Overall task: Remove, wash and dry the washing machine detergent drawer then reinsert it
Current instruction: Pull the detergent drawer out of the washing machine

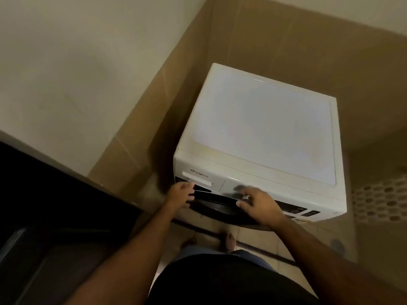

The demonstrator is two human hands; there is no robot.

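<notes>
A white front-loading washing machine (264,128) stands in the corner of a tiled room. Its detergent drawer (199,179) sits closed at the left end of the front panel, with a brand name printed on it. My left hand (180,193) is at the drawer's lower left edge, fingers curled at the dark recess under it, holding nothing that I can see. My right hand (257,203) hovers in front of the control panel to the right of the drawer, fingers spread and slightly blurred. The dark round door (215,208) shows below both hands.
A tan tiled wall (154,119) runs close along the machine's left side. A dark door or cabinet (55,216) fills the lower left. Beige floor tiles (253,241) and my bare feet lie below the machine. A pebble-patterned floor strip (381,201) is at right.
</notes>
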